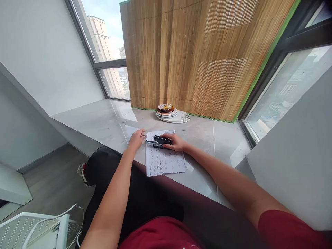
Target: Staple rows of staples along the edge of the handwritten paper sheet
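My right hand (175,142) is wrapped round a black stapler (163,139) whose top arm is raised from its base, with a metal strip jutting out at the left end. The stapler is over a sheet of white paper (166,164) covered in handwriting, with ragged lower and right edges. Just left of the paper, my left hand (136,140) hovers by the stapler's metal end. Its fingers are curled together in a pinch; whatever may be between them is too small to make out. A tiny dark piece (183,130) lies on the counter beyond the paper.
Behind the paper, a stack of plates (167,113) with a small yellow item on top stands on the tiled ledge (202,129). A bamboo blind (192,62) hangs behind it, between windows. A white perforated rack (33,228) with a cable is at lower left.
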### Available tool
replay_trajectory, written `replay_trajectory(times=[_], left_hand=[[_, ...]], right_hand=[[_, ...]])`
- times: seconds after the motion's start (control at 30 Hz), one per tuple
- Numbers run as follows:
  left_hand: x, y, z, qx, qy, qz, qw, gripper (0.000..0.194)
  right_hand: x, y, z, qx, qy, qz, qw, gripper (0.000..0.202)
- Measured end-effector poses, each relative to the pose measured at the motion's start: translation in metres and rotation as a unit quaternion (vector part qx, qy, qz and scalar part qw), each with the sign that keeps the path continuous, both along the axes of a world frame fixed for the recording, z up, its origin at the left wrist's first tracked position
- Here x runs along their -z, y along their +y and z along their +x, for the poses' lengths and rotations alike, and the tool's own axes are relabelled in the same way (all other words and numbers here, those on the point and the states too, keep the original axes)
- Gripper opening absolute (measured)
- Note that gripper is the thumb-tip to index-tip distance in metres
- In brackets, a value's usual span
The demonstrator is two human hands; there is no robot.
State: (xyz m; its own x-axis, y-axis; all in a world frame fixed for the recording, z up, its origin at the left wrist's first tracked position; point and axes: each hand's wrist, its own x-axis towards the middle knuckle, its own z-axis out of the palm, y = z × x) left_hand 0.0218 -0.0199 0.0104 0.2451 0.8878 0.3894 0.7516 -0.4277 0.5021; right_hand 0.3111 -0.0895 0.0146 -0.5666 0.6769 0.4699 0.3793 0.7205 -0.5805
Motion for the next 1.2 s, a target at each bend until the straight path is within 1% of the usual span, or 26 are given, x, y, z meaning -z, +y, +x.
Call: replay_trajectory(times=[0.07, 0.17, 0.23, 0.3, 0.43, 0.53, 0.67, 0.73, 0.8, 0.87, 0.97, 1.13, 1.2], left_hand=[[0.0, -0.011, -0.005, -0.01, -0.062, 0.006, 0.998, 0.023], [0.0, -0.027, -0.009, 0.004, -0.158, 0.007, 0.987, 0.014], [-0.001, -0.036, -0.01, 0.018, -0.172, 0.007, 0.985, 0.014], [0.0, -0.043, -0.01, 0.036, -0.154, 0.027, 0.987, 0.018], [0.002, -0.051, -0.008, 0.089, -0.106, 0.072, 0.988, 0.031], [0.004, -0.053, -0.003, 0.12, -0.099, 0.064, 0.986, 0.032], [0.004, -0.056, 0.0, 0.179, -0.095, 0.053, 0.978, 0.032], [0.003, -0.057, 0.0, 0.172, -0.091, 0.056, 0.979, 0.032], [0.001, -0.058, 0.0, 0.146, -0.075, 0.059, 0.985, 0.032], [0.0, -0.059, 0.001, 0.137, -0.051, 0.057, 0.988, 0.024], [-0.001, -0.061, 0.003, 0.147, -0.034, 0.051, 0.987, 0.016], [-0.003, -0.063, 0.004, 0.173, -0.061, 0.016, 0.983, 0.015], [-0.004, -0.064, 0.004, 0.172, -0.07, 0.013, 0.982, 0.015]], right_hand=[[0.002, 0.002, -0.001, 0.016, -0.001, 0.016, 1.0, 0.041], [0.006, 0.003, -0.001, 0.031, -0.001, 0.053, 0.998, 0.04], [0.008, 0.004, 0.0, 0.036, -0.003, 0.072, 0.997, 0.039], [0.01, 0.005, 0.0, 0.041, -0.006, 0.078, 0.996, 0.038], [0.011, 0.006, 0.001, 0.052, -0.009, 0.068, 0.996, 0.039], [0.011, 0.007, 0.002, 0.057, -0.012, 0.068, 0.996, 0.04], [0.011, 0.007, 0.001, 0.06, -0.017, 0.066, 0.996, 0.041], [0.011, 0.007, 0.001, 0.062, -0.019, 0.066, 0.996, 0.041], [0.011, 0.008, 0.001, 0.061, -0.019, 0.066, 0.996, 0.041], [0.011, 0.008, 0.001, 0.059, -0.018, 0.067, 0.996, 0.041], [0.011, 0.008, 0.0, 0.055, -0.017, 0.069, 0.996, 0.04], [0.012, 0.01, 0.001, 0.055, -0.017, 0.073, 0.996, 0.04], [0.012, 0.01, 0.001, 0.053, -0.018, 0.075, 0.996, 0.04]])
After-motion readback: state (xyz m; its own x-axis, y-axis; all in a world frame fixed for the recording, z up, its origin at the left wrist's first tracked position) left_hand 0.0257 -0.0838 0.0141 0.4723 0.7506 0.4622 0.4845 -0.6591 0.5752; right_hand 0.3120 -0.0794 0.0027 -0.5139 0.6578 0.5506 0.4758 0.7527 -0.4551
